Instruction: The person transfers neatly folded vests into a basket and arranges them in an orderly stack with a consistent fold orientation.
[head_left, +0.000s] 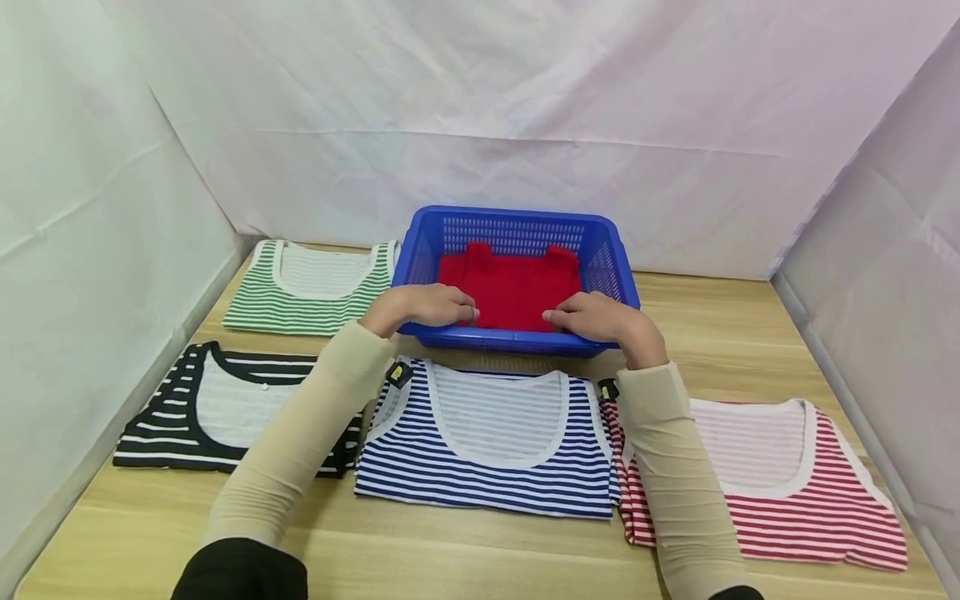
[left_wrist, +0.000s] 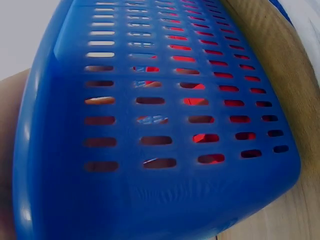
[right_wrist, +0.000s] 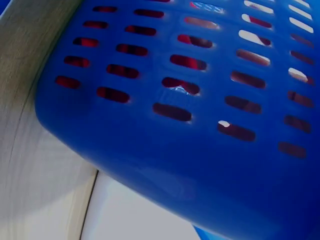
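Note:
A red top (head_left: 517, 292), its two shoulder straps toward the back, lies folded inside a blue plastic basket (head_left: 517, 340). Over the basket's near left corner reaches my left hand (head_left: 435, 305), its curled fingers pinching the top's left side. My right hand (head_left: 596, 317) mirrors it across the near right corner, thumb and fingers on the top's right side. The near hem is hidden behind the front rim. In the left wrist view the slotted basket wall (left_wrist: 175, 195) fills most of the picture, red cloth behind it; the right wrist view shows the wall (right_wrist: 165, 145) likewise.
Folded striped tops lie about the basket: green (head_left: 300, 310) at back left, black (head_left: 168, 417) at left, navy (head_left: 487, 487) in front, red-and-white (head_left: 817, 521) at right. The wooden table (head_left: 420, 550) is bounded by white cloth walls (head_left: 525, 100) behind and at both sides.

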